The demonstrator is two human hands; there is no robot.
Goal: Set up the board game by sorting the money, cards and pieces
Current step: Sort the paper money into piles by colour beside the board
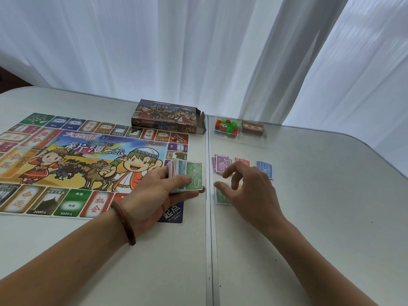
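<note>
My left hand (pixel 154 191) grips a stack of play money (pixel 187 176) with a green 500 note on top, over the right edge of the colourful game board (pixel 72 157). My right hand (pixel 249 188) hovers with loosely bent fingers over a green note pile (pixel 221 196) on the table, holding nothing. Beyond it lie a purple note pile (pixel 220 165), a red pile (pixel 241 161) and a blue pile (pixel 266 168). A clear tray (pixel 240 138) holds coloured plastic pieces (pixel 226 127) and a brown card deck (pixel 252 127).
The open game box (pixel 167 117) lies at the back past the board. A seam (pixel 208 217) splits the white table into two halves. White curtains hang behind. The table's right edge curves away at the far right.
</note>
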